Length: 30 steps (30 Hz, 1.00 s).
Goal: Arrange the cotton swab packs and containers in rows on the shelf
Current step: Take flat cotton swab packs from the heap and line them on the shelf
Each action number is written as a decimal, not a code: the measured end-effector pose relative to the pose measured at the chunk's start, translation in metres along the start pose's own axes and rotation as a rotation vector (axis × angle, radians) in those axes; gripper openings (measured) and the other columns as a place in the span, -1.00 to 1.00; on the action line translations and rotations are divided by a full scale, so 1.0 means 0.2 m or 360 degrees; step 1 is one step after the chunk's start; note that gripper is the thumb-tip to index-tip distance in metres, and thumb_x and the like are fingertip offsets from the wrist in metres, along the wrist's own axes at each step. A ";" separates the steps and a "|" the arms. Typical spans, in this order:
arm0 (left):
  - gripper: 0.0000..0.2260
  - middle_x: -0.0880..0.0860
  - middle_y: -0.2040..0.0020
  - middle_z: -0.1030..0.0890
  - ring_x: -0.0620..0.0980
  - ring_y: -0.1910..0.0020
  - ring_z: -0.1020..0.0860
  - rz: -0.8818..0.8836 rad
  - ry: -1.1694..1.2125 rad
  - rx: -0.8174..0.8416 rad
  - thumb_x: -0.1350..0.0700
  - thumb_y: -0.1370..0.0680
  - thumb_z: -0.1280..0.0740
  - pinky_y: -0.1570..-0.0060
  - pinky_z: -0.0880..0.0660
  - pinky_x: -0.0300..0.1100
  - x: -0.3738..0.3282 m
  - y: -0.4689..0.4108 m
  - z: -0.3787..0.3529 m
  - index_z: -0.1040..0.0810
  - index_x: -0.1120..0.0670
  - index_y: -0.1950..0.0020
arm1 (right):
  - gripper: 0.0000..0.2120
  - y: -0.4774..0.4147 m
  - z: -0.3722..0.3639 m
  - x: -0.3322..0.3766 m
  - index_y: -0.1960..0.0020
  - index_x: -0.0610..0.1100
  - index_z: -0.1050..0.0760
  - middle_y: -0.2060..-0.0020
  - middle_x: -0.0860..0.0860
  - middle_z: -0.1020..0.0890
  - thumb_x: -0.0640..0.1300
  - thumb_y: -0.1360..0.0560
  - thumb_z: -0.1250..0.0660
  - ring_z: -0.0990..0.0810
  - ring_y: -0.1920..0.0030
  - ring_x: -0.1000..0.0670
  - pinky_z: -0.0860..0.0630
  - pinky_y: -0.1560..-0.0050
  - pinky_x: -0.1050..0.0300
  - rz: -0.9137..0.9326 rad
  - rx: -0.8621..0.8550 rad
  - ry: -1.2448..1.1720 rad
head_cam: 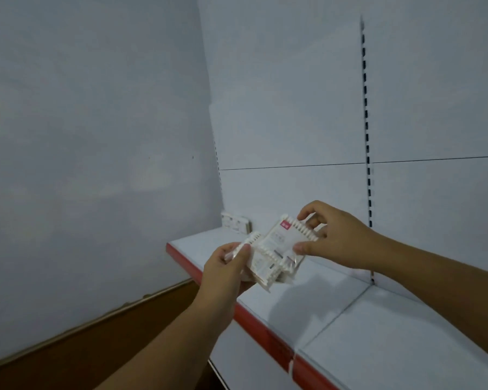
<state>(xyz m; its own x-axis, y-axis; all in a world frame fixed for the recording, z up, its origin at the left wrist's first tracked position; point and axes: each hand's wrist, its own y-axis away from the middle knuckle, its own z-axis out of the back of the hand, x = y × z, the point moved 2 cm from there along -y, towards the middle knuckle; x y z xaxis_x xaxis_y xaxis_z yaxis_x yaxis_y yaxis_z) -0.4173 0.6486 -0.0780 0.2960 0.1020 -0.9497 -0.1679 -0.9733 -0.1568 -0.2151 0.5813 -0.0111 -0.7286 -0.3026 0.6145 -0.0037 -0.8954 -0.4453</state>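
A small stack of flat, clear plastic cotton swab packs (266, 267), with white swab tips showing along their edges, hangs in the air just above the left end of the shelf, at about 5 o'clock from the middle of the view. The top pack (286, 237), which has a small red label at one corner, is fanned up and away from the rest toward 2 o'clock.

The left hand (226, 273) grips the stack from 8 o'clock, its fingers curled underneath and its thumb pressed on the near edge. The right hand (333, 235) pinches the top pack at its 3 o'clock end, thumb below and forefinger above, the other fingers loosely bent behind.

The step in hand looks like peeling one pack off for placing. To do it well, keep the left thumb firm so the lower packs do not slide out with the top one. Draw the top pack off flat rather than bending it, then lay it square to the shelf's edge, starting at the back-left corner so that a row can grow toward 3 o'clock.

Below lies the white metal shelf (358, 322) with its red front strip (252, 315). No pack rests on it yet. A small white boxy object (235, 222), too blurred to identify, sits at its far corner, at 11 o'clock from the packs. A black-slotted upright (366, 130) runs up the white back panel (288, 108).
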 end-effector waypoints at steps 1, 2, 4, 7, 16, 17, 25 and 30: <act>-0.81 0.14 0.06 -0.70 0.12 0.09 -0.69 0.0004 -0.0032 -0.0007 0.12 -0.55 -0.37 0.14 -0.63 -0.01 0.00 -0.10 0.08 -0.52 0.12 -0.13 | -0.60 -0.11 -0.06 -0.01 0.02 0.16 -0.41 0.08 0.10 -0.55 -0.05 -0.31 -0.57 -0.63 0.24 0.09 -0.54 0.25 0.25 -0.0003 0.0025 -0.0076; -0.78 0.14 0.06 -0.70 0.14 0.09 -0.69 0.0008 -0.0056 -0.0008 0.09 -0.51 -0.40 0.16 -0.62 -0.01 -0.01 -0.18 0.15 -0.53 0.11 -0.13 | -0.60 -0.22 -0.12 -0.02 0.02 0.13 -0.42 0.06 0.05 -0.55 -0.11 -0.31 -0.57 -0.65 0.24 0.03 -0.59 0.24 0.18 -0.0006 0.0047 -0.0177; -0.71 0.15 0.06 -0.70 0.16 0.09 -0.69 0.0043 -0.0086 -0.0001 0.03 -0.42 -0.44 0.18 -0.63 -0.01 -0.02 -0.35 0.31 -0.55 0.08 -0.10 | -0.61 -0.41 -0.25 -0.04 0.02 0.08 -0.44 0.05 -0.03 -0.54 -0.19 -0.31 -0.57 -0.67 0.22 -0.02 -0.62 0.25 0.12 -0.0006 0.0088 -0.0341; -0.71 0.18 0.02 -0.69 0.17 0.09 -0.69 0.0084 -0.0108 -0.0017 0.04 -0.45 -0.40 0.18 -0.63 0.00 0.01 -0.56 0.53 -0.54 0.11 -0.13 | -0.63 -0.67 -0.47 -0.06 0.02 0.08 -0.44 0.04 -0.04 -0.53 -0.19 -0.34 -0.55 -0.67 0.21 -0.01 -0.61 0.26 0.15 0.0001 0.0156 -0.0341; -0.86 0.17 0.08 -0.70 0.12 0.16 -0.70 0.0093 0.0045 0.0010 0.17 -0.58 -0.30 0.35 -0.59 -0.11 0.16 -1.30 1.19 -0.56 0.18 -0.09 | -0.69 -1.38 -1.03 -0.26 0.01 0.12 -0.40 0.01 0.06 -0.58 -0.02 -0.39 -0.50 -0.54 0.14 0.06 -0.44 0.17 0.17 -0.0123 -0.0103 0.0405; -0.87 0.17 0.10 -0.71 0.10 0.19 -0.70 0.0119 0.0095 0.0010 0.19 -0.58 -0.30 0.39 -0.58 -0.13 0.16 -1.39 1.25 -0.56 0.18 -0.09 | -0.69 -1.46 -1.05 -0.28 -0.01 0.10 -0.40 0.00 0.06 -0.57 -0.02 -0.39 -0.50 -0.53 0.12 0.04 -0.40 0.18 0.17 -0.0182 -0.0127 0.0515; -0.95 0.13 0.23 -0.70 0.00 0.36 -0.66 0.0288 0.0245 0.0195 0.19 -0.57 -0.29 0.43 -0.59 -0.14 0.24 -1.97 1.46 -0.53 0.15 0.04 | -0.65 -1.87 -1.33 -0.43 -0.07 0.09 -0.34 0.15 0.18 -0.46 0.12 -0.42 -0.43 -0.45 0.27 0.14 -0.24 0.36 0.32 -0.0374 -0.0304 0.1121; -0.93 0.10 0.31 -0.68 -0.03 0.42 -0.64 0.0258 0.0338 0.0170 0.24 -0.56 -0.28 0.54 -0.52 -0.23 0.30 -2.29 1.45 -0.54 0.14 0.10 | -0.61 -2.17 -1.48 -0.58 -0.18 0.03 -0.44 0.04 0.07 -0.56 0.10 -0.42 -0.43 -0.43 0.14 0.07 -0.33 0.19 0.20 -0.0323 -0.0336 0.1253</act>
<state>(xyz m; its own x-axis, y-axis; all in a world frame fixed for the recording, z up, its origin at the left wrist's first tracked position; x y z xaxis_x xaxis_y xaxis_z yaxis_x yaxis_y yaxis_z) -0.5955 1.1602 -0.1420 0.4454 -0.1094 -0.8886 -0.3237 -0.9450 -0.0459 -0.3321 1.1008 -0.0822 -0.9649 0.2441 0.0967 -0.2571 -0.8042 -0.5358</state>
